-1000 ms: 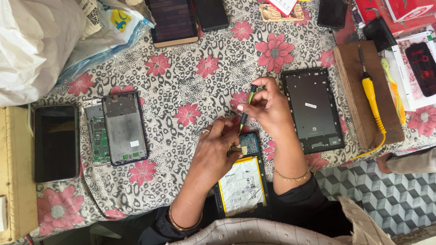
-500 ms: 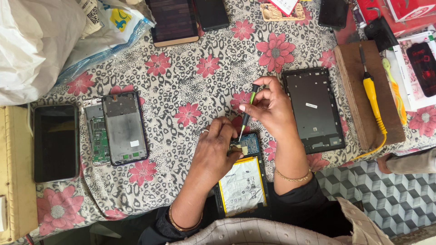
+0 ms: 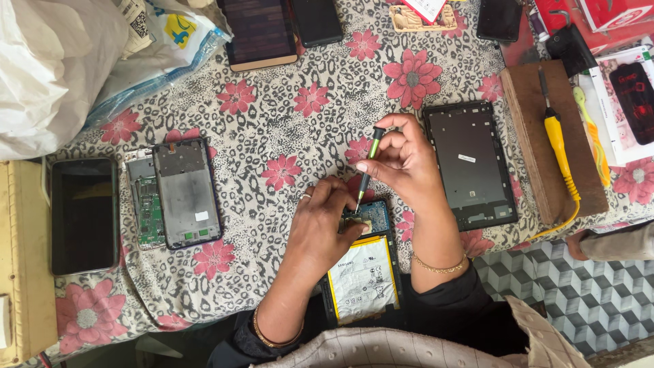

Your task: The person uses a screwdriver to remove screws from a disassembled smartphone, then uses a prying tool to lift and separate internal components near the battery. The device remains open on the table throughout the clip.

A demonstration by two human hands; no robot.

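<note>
An opened tablet [image 3: 362, 272] with a white battery and a blue circuit board lies at the table's near edge. My right hand [image 3: 407, 163] grips a small green-and-black screwdriver [image 3: 368, 167], its tip down on the board. My left hand [image 3: 325, 218] rests on the tablet's top left corner, fingers pressing beside the tip. A ring sits on one left finger.
A black tablet back cover [image 3: 471, 163] lies right of my hands. A wooden block [image 3: 531, 136] carries a yellow-handled soldering iron [image 3: 560, 146]. An opened phone [image 3: 176, 192] and a dark phone [image 3: 83, 215] lie at left. White bags [image 3: 61, 65] fill the far left.
My right hand has shifted slightly with the screwdriver, turning it on the board. My left hand stays on the tablet.
</note>
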